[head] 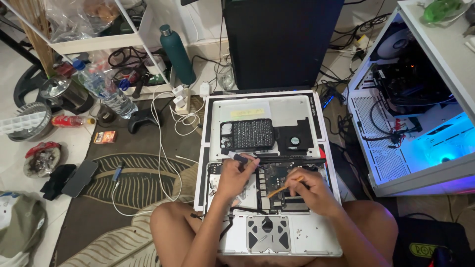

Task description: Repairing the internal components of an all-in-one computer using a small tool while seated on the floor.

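An opened silver laptop (307,232) lies upside down on my lap, its circuit board (273,174) bared. My left hand (236,175) is closed around a small black-handled tool (236,156) whose silver tip points up-left over the board. In my right hand (308,187) I pinch a thin orange stick (283,188), its end touching the board near the middle. The removed bottom cover (287,110) lies just beyond the laptop. On it sit a black screw tray (252,133) and a black fan piece (295,140).
A tall black computer case (282,42) stands behind the laptop. An open white PC tower (410,123) glows blue on the right. White cables and chargers (180,104), a game controller (143,120), a green bottle (175,53) and a plastic water bottle (106,91) lie at left on the rug.
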